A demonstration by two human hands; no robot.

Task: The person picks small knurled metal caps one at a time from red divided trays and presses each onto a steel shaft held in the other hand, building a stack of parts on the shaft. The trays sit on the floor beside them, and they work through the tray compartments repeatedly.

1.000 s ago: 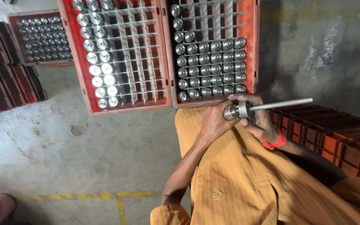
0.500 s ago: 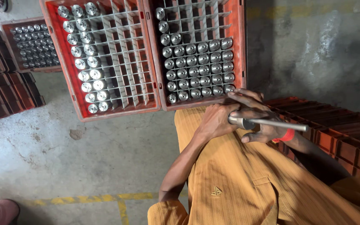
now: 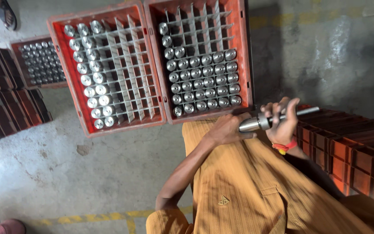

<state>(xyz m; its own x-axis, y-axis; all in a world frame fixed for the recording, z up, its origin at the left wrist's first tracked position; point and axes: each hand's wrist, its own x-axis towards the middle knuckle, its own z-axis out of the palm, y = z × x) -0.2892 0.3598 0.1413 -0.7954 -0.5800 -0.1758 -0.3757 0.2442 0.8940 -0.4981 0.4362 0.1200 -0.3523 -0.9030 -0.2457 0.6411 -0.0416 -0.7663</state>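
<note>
Metal shaft (image 3: 267, 120) in both hands

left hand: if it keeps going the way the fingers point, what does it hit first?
Probably the metal shaft itself: the left hand points right, already at the part's thick end, with the right hand gripping it just beyond. Depth is unclear from one view.

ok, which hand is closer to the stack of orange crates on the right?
Right. The right hand grips the metal spindle just beside the crate stack; the left hand holds the spindle's thick end, farther from the stack.
</note>
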